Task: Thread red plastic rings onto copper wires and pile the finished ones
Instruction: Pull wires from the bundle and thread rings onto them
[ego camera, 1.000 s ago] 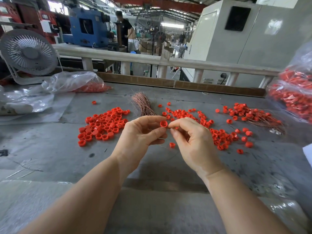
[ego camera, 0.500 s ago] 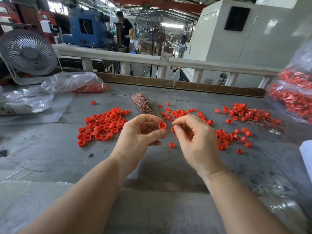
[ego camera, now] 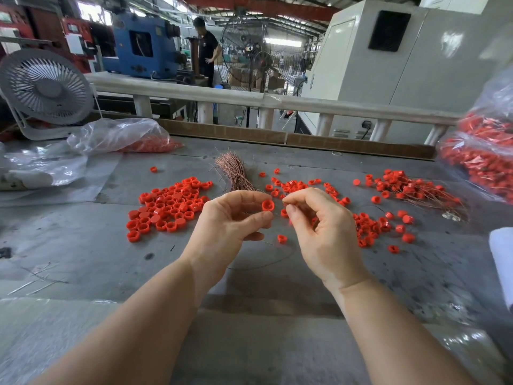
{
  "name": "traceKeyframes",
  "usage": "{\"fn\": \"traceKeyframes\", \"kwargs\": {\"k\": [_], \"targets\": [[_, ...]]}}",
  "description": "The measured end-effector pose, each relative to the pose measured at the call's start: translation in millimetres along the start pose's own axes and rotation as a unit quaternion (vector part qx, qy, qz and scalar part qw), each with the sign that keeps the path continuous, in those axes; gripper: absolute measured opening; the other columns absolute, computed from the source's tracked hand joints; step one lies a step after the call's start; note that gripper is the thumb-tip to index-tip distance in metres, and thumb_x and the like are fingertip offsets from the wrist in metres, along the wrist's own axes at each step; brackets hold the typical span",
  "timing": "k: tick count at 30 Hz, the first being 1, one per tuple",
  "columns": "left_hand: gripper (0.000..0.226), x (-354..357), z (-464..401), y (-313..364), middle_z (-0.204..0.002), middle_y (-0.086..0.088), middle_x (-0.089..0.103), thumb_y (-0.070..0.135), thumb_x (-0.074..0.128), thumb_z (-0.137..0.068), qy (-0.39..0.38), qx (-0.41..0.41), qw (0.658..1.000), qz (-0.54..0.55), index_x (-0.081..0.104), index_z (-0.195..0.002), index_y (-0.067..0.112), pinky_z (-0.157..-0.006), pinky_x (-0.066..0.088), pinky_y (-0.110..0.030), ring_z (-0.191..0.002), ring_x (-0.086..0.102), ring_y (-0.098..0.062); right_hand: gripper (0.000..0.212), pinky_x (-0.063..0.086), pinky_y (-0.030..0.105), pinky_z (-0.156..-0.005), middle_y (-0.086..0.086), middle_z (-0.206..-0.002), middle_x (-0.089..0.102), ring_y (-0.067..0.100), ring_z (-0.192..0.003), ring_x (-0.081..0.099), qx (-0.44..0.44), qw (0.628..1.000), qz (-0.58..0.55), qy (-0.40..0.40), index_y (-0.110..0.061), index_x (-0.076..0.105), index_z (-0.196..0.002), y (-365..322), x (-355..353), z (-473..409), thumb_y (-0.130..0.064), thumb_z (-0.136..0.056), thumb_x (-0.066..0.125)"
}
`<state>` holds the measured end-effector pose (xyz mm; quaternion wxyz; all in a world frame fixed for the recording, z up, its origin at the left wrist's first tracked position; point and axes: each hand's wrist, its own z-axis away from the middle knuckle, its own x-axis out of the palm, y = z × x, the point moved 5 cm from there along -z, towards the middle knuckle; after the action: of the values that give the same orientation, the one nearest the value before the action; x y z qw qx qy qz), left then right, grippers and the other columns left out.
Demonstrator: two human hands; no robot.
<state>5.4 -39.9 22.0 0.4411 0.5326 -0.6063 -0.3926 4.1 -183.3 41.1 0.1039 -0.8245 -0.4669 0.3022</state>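
**Ring held at wire tip, over grey counter**

Head view. Left hand (ego camera: 233, 218): grip closed on one red ring (ego camera: 268, 205), pinched between thumb and forefinger, open side toward the camera. The ring is short, cylindrical, smooth matte plastic. Right hand (ego camera: 319, 226): thumb and forefinger pinch a thin copper wire (ego camera: 283, 202) just beside the ring; the wire is too fine to tell whether it enters the ring. Counter (ego camera: 83, 245): grey, scuffed, speckled. Loose rings (ego camera: 166, 207) heaped at left, more scattered at centre. Bundle of bare copper wires (ego camera: 234, 170) behind the hands, strands splayed. Finished pile (ego camera: 410, 190) far right, rings with wires trailing. Crinkled clear bags (ego camera: 483, 159) of red parts at right edge.
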Motion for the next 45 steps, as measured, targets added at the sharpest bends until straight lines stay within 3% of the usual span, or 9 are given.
{"fn": "traceKeyframes", "kwargs": {"k": [10, 16, 23, 27, 32, 39, 45], "targets": [[0.024, 7.6, 1.4, -1.8, -0.074, 0.007, 0.07, 0.001, 0.057, -0.086, -0.037, -0.023, 0.999, -0.003, 0.068, -0.095, 0.02, -0.06, 0.055, -0.02, -0.067, 0.064, -0.006, 0.012, 0.047, 0.018, -0.069, -0.011, -0.079, 0.057, 0.007, -0.074, 0.057, -0.011, 1.0, 0.006, -0.002, -0.012, 0.068, -0.088, -2.0, -0.3, -0.5, -0.009, -0.086, 0.056], [0.02, 7.5, 0.3, -7.1, -0.078, 0.002, 0.07, 0.002, 0.056, -0.084, -0.041, -0.055, 0.995, 0.077, 0.066, -0.1, 0.01, -0.06, 0.055, -0.021, -0.067, 0.065, -0.009, 0.013, 0.047, 0.019, -0.07, -0.005, -0.08, 0.062, 0.009, -0.076, 0.058, 0.008, 0.999, 0.007, -0.032, -0.012, 0.069, -0.086, -2.7, 2.3, -0.1, -0.009, -0.085, 0.057], [0.017, 8.5, -1.7, -14.2, -0.072, -0.007, 0.069, 0.001, 0.057, -0.073, -0.039, -0.138, 0.961, 0.238, 0.062, -0.089, 0.001, -0.064, 0.056, -0.019, -0.065, 0.067, -0.011, 0.014, 0.048, 0.031, -0.069, -0.001, -0.08, 0.064, 0.014, -0.076, 0.06, 0.013, 0.999, 0.0, -0.048, -0.01, 0.07, -0.085, -5.9, 3.5, 0.0, -0.01, -0.084, 0.056], [0.019, 5.3, -3.3, -17.2, -0.072, -0.009, 0.069, 0.001, 0.058, -0.067, -0.015, -0.164, 0.941, 0.295, 0.063, -0.086, 0.002, -0.063, 0.057, -0.02, -0.065, 0.068, -0.013, 0.013, 0.048, 0.027, -0.07, -0.003, -0.08, 0.063, 0.011, -0.076, 0.059, 0.015, 0.999, -0.008, -0.05, -0.011, 0.07, -0.085, -6.1, 4.5, 0.0, -0.01, -0.084, 0.057], [0.02, 4.2, -4.3, -19.3, -0.073, -0.009, 0.07, 0.0, 0.056, -0.068, -0.006, -0.187, 0.929, 0.32, 0.075, -0.068, 0.006, -0.06, 0.055, -0.018, -0.068, 0.069, -0.013, 0.012, 0.044, 0.017, -0.069, -0.009, -0.078, 0.061, 0.003, -0.073, 0.055, 0.055, 0.997, -0.047, -0.038, -0.013, 0.069, -0.084, 1.0, 3.9, -0.1, -0.005, -0.084, 0.06], [0.019, 5.2, -2.6, -18.5, -0.074, -0.009, 0.07, -0.002, 0.058, -0.067, -0.015, -0.205, 0.921, 0.331, 0.075, -0.07, 0.005, -0.06, 0.056, -0.018, -0.069, 0.069, -0.013, 0.008, 0.042, 0.012, -0.06, -0.009, -0.069, 0.063, 0.004, -0.064, 0.056, 0.086, 0.993, -0.08, -0.034, -0.017, 0.067, -0.079, 3.3, 4.6, -0.1, -0.012, -0.081, 0.061], [0.02, 5.8, -1.8, -17.7, -0.074, -0.009, 0.07, -0.003, 0.057, -0.067, -0.018, -0.204, 0.922, 0.328, 0.075, -0.071, 0.005, -0.061, 0.056, -0.019, -0.068, 0.069, -0.014, 0.018, 0.044, 0.015, -0.058, -0.01, -0.063, 0.062, 0.003, -0.059, 0.055, 0.095, 0.991, -0.079, -0.048, -0.022, 0.064, -0.073, 2.6, 4.8, 1.0, -0.006, -0.082, 0.067]]}}
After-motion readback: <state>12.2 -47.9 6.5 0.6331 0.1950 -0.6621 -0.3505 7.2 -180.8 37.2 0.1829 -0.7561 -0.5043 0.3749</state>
